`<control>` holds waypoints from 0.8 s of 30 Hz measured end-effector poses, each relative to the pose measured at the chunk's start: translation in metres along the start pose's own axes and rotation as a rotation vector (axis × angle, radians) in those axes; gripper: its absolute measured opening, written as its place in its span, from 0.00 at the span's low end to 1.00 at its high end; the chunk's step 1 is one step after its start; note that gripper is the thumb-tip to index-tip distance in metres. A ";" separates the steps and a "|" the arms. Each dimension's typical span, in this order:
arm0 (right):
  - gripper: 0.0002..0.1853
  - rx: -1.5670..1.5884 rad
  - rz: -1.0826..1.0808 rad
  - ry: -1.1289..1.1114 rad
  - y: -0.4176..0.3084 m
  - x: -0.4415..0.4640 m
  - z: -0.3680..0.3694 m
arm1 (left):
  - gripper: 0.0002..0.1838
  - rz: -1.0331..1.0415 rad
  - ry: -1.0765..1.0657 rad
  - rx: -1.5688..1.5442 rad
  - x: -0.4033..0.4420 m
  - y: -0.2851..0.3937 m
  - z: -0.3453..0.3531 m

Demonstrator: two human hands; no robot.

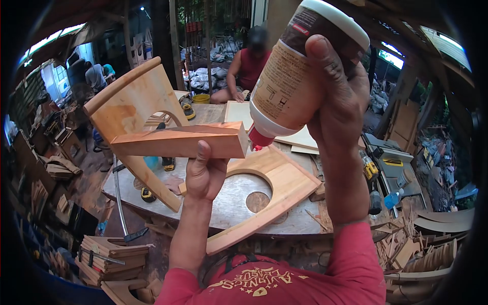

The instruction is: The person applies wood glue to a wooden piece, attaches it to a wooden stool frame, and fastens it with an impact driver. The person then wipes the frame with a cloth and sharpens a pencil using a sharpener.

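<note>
- The counter (229,195), grey-topped, lies under the work; a person in a red top (249,71) sits beyond its far edge.
- A wooden panel (129,101) with a rounded top rail and an arched cutout stands tilted toward the counter's left end.
- A second cutout panel (300,175) lies from the counter's middle toward its near edge.
- A wooden block (178,142) is held above the counter, its left end meeting the tilted panel; whether they are fastened, I cannot tell.
- The glue bottle (287,84) is tipped nozzle-down above the counter's right half.
- The right hand (338,86) is wrapped around the bottle.
- The left hand (207,175) grips the block, thumb on its front face, fingers mostly hidden.
- The red nozzle (261,137) is at the block's right end; contact is unclear.
</note>
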State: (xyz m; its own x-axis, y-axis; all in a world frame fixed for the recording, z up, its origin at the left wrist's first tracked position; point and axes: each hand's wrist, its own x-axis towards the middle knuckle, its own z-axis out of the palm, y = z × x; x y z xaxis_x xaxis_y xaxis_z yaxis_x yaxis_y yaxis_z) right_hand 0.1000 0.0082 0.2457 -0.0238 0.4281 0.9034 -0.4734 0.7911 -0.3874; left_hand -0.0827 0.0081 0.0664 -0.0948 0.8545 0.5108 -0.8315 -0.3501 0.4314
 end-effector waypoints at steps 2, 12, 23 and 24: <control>0.22 0.066 -0.004 -0.007 0.003 -0.001 0.002 | 0.34 -0.002 -0.003 0.026 0.001 -0.001 0.000; 0.23 0.137 -0.082 -0.008 0.006 -0.006 0.007 | 0.35 0.003 0.010 0.029 -0.001 -0.004 0.000; 0.20 0.131 -0.113 0.052 0.009 0.010 0.012 | 0.34 0.015 -0.027 0.032 0.002 0.004 0.009; 0.20 0.107 -0.108 0.061 0.010 0.008 0.011 | 0.33 0.017 -0.033 0.006 0.001 0.004 0.008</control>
State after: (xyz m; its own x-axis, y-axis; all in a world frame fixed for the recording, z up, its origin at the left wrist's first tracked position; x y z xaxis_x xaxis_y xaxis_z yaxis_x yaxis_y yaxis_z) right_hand 0.0852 0.0143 0.2515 0.0845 0.3713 0.9247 -0.5612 0.7846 -0.2638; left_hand -0.0818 0.0048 0.0746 -0.0903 0.8352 0.5426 -0.8267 -0.3666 0.4268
